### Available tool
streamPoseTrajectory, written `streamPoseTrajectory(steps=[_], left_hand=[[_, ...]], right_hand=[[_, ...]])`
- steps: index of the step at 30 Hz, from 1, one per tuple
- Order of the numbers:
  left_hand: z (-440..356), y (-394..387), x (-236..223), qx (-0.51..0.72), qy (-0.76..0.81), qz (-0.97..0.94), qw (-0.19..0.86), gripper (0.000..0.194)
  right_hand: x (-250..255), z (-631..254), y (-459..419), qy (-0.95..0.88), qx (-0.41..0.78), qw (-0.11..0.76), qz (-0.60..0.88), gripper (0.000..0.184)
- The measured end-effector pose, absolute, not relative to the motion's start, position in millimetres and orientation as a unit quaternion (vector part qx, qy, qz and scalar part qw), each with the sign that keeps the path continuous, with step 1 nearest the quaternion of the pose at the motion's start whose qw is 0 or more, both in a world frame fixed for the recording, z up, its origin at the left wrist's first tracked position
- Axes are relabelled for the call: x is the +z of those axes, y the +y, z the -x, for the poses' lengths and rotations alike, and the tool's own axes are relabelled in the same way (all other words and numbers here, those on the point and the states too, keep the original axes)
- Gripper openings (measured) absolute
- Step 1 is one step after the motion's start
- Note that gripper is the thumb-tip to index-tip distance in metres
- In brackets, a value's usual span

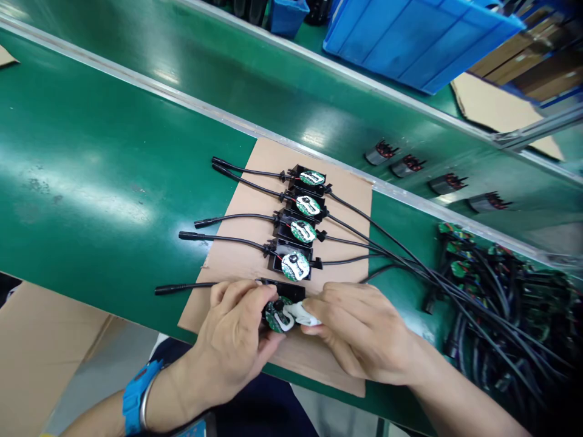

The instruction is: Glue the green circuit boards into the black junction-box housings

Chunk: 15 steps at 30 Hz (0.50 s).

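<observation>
My left hand (237,334) grips a round green circuit board (274,315) at its edge, over a black housing (291,290) with a cable. White paste lies in a curved band on that board. In my right hand (359,331), closed fingers hold a white paste-covered piece (301,314) against the board; its exact kind is hidden by the fingers and paste. Farther up the cardboard sheet (255,161) stand several black housings (291,250) in a column. Each carries a round board (295,266) with white paste and has black cables on both sides.
A tangled pile of cabled circuit boards (505,291) lies to the right on the green bench (91,158). Several metal cylinders with dark prongs (380,153) appear along the bench's back strip. Beyond the rail sits a blue bin (410,42). Cardboard (45,346) is at lower left.
</observation>
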<state>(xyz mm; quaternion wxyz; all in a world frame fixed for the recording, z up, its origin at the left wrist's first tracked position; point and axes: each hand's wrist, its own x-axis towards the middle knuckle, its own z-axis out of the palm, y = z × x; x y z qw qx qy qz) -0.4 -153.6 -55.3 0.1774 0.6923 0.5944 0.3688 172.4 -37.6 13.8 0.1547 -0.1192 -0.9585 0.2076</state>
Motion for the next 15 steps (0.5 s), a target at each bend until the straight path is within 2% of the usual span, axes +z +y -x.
streamPoseTrajectory(steps=[9,15], left_hand=[[4,-146,-51,0.381,0.583,-0.682,0.223,0.071],[3,-147,-54,0.383,0.581,-0.682,0.225,0.072]], right_hand=[[13,-165,-37,-0.954,0.224,0.173,0.103,0.009],[9,-154,-36,-0.961,0.211,0.152,0.097,0.015]])
